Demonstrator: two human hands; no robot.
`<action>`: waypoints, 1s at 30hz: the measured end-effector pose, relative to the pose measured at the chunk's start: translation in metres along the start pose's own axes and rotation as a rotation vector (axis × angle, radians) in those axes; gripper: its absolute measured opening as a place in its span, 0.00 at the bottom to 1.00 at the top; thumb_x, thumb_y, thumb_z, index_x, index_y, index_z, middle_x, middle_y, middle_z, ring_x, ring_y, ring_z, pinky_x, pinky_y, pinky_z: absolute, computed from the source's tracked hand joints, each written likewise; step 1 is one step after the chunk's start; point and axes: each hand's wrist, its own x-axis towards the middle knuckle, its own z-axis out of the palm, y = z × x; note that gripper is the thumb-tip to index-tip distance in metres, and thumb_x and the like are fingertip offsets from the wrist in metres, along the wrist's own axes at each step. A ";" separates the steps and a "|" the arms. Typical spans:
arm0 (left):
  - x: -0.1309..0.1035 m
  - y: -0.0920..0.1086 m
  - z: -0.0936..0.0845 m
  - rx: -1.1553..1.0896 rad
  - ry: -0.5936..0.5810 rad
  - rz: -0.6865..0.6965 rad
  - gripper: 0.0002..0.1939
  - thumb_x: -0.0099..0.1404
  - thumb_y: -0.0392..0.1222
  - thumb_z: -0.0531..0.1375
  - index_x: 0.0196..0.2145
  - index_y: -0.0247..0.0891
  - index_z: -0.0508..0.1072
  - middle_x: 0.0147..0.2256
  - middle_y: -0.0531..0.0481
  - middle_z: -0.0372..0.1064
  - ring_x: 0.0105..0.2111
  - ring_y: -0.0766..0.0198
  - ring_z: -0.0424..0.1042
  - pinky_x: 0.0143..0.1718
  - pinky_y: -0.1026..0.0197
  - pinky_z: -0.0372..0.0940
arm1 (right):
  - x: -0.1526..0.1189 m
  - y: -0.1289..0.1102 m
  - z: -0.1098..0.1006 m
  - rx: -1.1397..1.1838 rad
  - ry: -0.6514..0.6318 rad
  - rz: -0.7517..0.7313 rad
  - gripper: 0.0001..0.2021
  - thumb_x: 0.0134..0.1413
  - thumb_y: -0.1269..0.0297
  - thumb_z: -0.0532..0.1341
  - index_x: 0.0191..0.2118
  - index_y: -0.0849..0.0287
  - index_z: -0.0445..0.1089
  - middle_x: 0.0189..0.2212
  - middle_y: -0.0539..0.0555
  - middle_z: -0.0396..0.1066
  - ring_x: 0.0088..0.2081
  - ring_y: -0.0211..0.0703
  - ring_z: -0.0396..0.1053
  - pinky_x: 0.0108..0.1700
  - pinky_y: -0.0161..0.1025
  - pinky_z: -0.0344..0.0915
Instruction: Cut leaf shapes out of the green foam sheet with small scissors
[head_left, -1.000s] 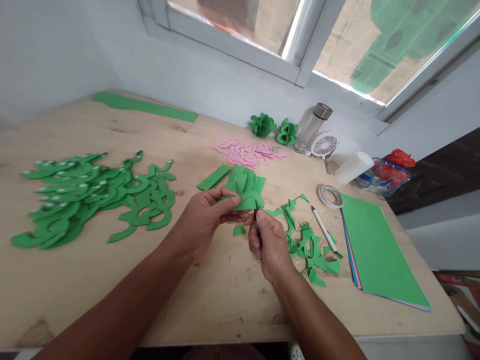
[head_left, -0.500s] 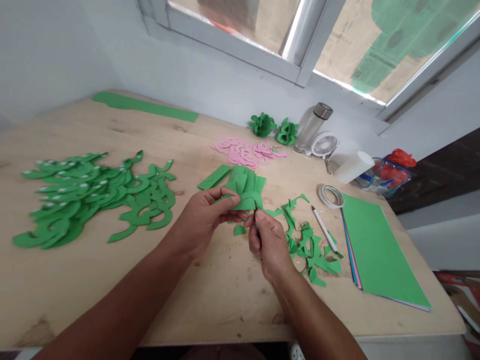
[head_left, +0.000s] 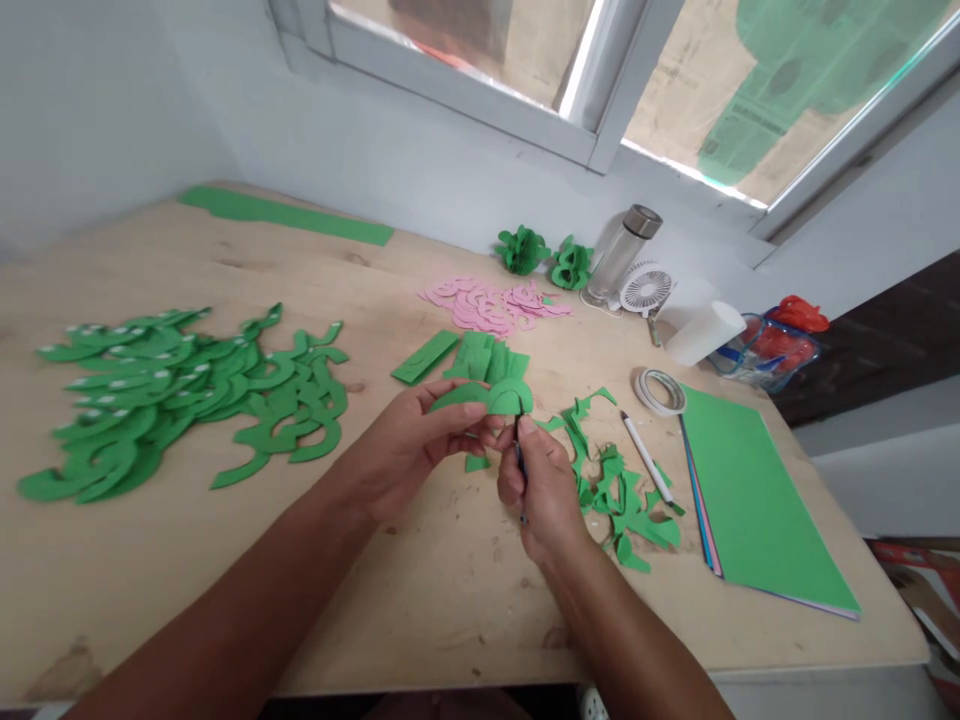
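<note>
My left hand (head_left: 431, 425) pinches a green paper piece (head_left: 511, 397) between thumb and fingers, above the table. The piece has a rounded outer edge and a curved line across it. My right hand (head_left: 544, 480) is closed around small dark scissors (head_left: 520, 460), mostly hidden by the fingers. Their tip meets the lower right edge of the paper. Just behind the hands lie a stack of green paper strips (head_left: 480, 352) and a single green strip (head_left: 425, 357) with a drawn outline. Green paper scraps (head_left: 615, 490) are scattered beside my right hand.
Curved green cutouts (head_left: 172, 390) form a heap at left, and pink cutouts (head_left: 487, 305) lie at the back. A white pen (head_left: 646, 455), a tape roll (head_left: 660, 391) and stacked coloured sheets (head_left: 765, 490) sit at right. A bottle (head_left: 621, 255) and small fan (head_left: 646, 288) stand by the wall.
The green paper in my left hand has turned, and its rounded part now shows farther right. The scissors' tip has shifted slightly right along its edge.
</note>
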 end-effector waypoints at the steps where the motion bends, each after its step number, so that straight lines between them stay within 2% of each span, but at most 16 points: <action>1: 0.000 0.000 0.001 0.012 -0.023 0.002 0.10 0.50 0.45 0.76 0.27 0.40 0.82 0.28 0.46 0.80 0.28 0.60 0.76 0.31 0.60 0.72 | 0.000 0.000 0.000 0.005 0.004 -0.004 0.26 0.47 0.35 0.68 0.24 0.57 0.68 0.09 0.38 0.52 0.12 0.29 0.42 0.15 0.31 0.40; 4: -0.001 -0.001 0.004 0.068 -0.044 0.026 0.08 0.50 0.43 0.75 0.26 0.39 0.82 0.27 0.48 0.77 0.28 0.62 0.72 0.30 0.62 0.69 | 0.000 0.000 0.000 0.013 0.008 -0.016 0.26 0.47 0.36 0.68 0.24 0.57 0.68 0.09 0.38 0.52 0.12 0.28 0.42 0.15 0.30 0.41; 14: -0.002 -0.022 0.019 0.114 0.148 0.169 0.11 0.53 0.43 0.72 0.20 0.39 0.75 0.22 0.53 0.70 0.27 0.62 0.67 0.32 0.60 0.64 | 0.000 0.003 0.001 -0.010 0.000 -0.014 0.25 0.49 0.36 0.66 0.24 0.56 0.67 0.09 0.38 0.51 0.12 0.30 0.42 0.15 0.31 0.40; 24: -0.004 -0.019 0.020 0.178 0.259 0.149 0.14 0.53 0.43 0.69 0.16 0.40 0.71 0.19 0.55 0.67 0.25 0.64 0.65 0.32 0.60 0.62 | -0.003 0.006 0.006 -0.036 -0.033 0.000 0.27 0.46 0.34 0.67 0.24 0.55 0.67 0.09 0.39 0.51 0.13 0.30 0.41 0.16 0.33 0.39; 30: -0.004 -0.016 0.019 0.226 0.254 0.139 0.13 0.52 0.43 0.68 0.15 0.40 0.71 0.19 0.54 0.67 0.25 0.63 0.65 0.33 0.58 0.62 | -0.004 0.007 0.006 -0.006 -0.047 0.008 0.27 0.47 0.34 0.67 0.24 0.56 0.67 0.10 0.39 0.52 0.13 0.30 0.41 0.16 0.32 0.38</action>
